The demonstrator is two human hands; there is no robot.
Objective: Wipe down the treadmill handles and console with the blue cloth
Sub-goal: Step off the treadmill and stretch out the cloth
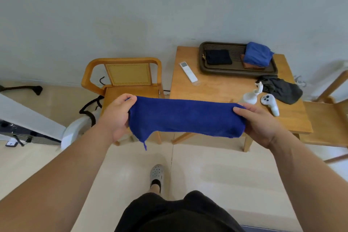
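The blue cloth (184,117) is stretched flat between both hands in mid-air, in front of a wooden table. My left hand (115,117) grips its left end, thumb on top. My right hand (258,120) grips its right end, with the fingers curled over the edge. A small loop tag hangs from the cloth's lower left corner. At the far left edge, a white and dark piece of a machine (28,128) shows; I cannot tell if it is the treadmill. No handles or console are in view.
A wooden table (216,88) holds a dark tray (239,70) with a second blue cloth (257,54), a white remote (188,72), a white spray bottle (251,95), a white controller (270,103) and a dark bag (282,88). A wooden chair (124,79) stands at left. Another chair (327,118) is at right.
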